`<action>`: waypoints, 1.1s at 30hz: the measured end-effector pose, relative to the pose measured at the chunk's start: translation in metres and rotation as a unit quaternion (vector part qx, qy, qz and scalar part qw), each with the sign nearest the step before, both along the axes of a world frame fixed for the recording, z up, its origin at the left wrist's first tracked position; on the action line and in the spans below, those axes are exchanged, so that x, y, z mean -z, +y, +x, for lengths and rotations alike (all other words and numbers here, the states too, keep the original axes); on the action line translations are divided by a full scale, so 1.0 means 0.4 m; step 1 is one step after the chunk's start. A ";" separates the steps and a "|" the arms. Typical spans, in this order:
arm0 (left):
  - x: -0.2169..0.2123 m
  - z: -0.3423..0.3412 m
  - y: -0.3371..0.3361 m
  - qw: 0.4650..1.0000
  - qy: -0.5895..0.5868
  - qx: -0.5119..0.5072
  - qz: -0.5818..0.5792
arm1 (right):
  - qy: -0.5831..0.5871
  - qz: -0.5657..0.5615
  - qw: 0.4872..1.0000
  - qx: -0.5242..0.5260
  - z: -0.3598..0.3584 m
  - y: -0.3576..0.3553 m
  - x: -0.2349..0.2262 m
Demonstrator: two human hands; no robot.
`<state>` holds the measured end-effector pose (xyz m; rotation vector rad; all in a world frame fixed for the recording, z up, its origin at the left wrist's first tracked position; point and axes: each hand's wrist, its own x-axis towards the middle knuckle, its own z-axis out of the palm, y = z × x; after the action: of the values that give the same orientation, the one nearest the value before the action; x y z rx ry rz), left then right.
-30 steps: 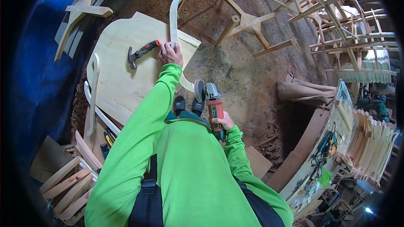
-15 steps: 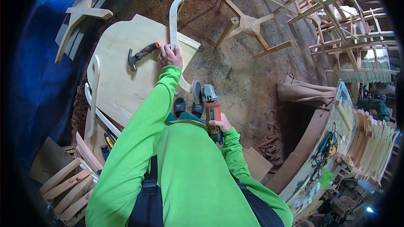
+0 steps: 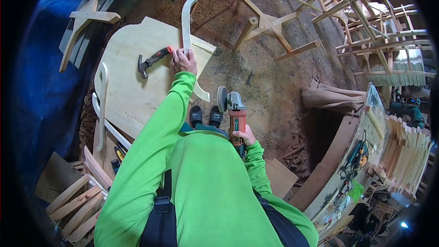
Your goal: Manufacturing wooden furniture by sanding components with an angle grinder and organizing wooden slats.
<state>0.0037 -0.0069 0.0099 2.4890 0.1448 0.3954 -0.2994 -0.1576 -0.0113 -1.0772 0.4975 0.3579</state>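
- The left hand (image 3: 184, 61) is closed around a curved pale wooden piece (image 3: 187, 23), which lies on a plywood board (image 3: 132, 87) and runs on past the grip at both ends.
- A hammer (image 3: 153, 59) lies just left of that grip.
- The right hand (image 3: 244, 136) grasps the red body of an angle grinder (image 3: 232, 110), its disc forward of the grip, above dark sandals (image 3: 206, 115).

Hammer (image 3: 153, 60) on plywood board (image 3: 132, 96), wooden chair frame (image 3: 270, 27), sawdust-strewn floor (image 3: 270, 87), stacked slats (image 3: 73, 206)

Sawdust-strewn dirt floor (image 3: 265, 82), unfinished wooden chair frames (image 3: 366, 23), blue tarp (image 3: 41, 87), cluttered workbench (image 3: 352, 164)
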 end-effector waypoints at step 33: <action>0.005 0.004 0.008 1.000 0.017 0.015 -0.010 | -0.031 -0.022 0.998 -0.049 0.051 0.021 -0.050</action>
<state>0.0053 -0.0036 0.0078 2.4754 0.1235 0.3363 -0.2791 -0.1492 0.0086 -1.1556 0.3989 0.3997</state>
